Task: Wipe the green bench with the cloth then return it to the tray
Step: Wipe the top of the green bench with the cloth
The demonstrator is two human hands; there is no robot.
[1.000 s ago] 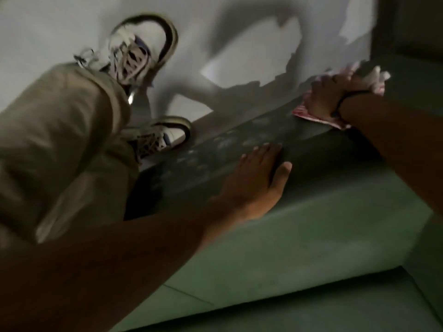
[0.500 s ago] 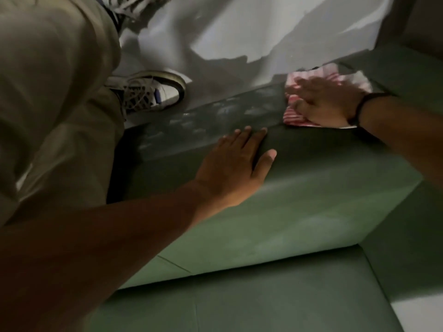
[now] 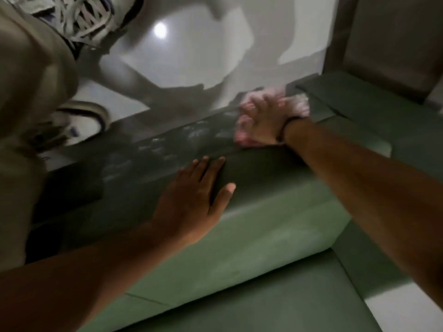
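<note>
Cloth (image 3: 299, 105) motion-blurred, largely covered by right hand (image 3: 262, 122); pattern unreadable. Right hand itself smeared, finger positions unclear. Upper shoe (image 3: 79, 22) cut off by top edge, blurred. Lower shoe (image 3: 81, 121) partly behind trouser leg (image 3: 28, 92). Both forearms run out of frame. Counter (image 3: 251, 224) front edge in deep shadow.

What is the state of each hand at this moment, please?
Left hand: open, flat on the green bench, holding nothing.
Right hand: pressed on the cloth; blurred, so the grip cannot be told.
</note>
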